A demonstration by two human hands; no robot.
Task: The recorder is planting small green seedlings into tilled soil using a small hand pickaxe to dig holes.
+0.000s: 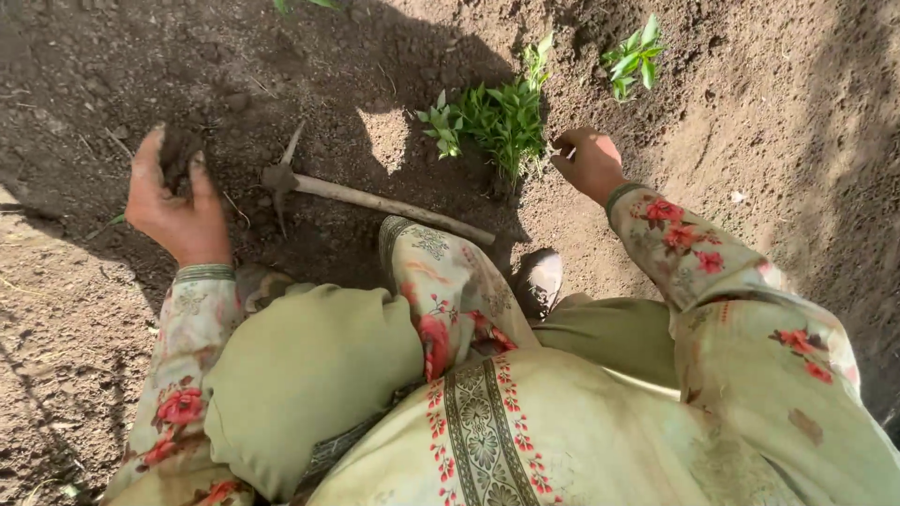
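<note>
harsh sunlight | deep dappled shadows on soil (769, 112) | sharp focus

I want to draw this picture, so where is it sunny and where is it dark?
In the head view, a big shadow covers the soil around the left hand and the hand hoe; sun lights the seedlings, the right hand and both flowered sleeves; dappled shade falls far right.
</note>
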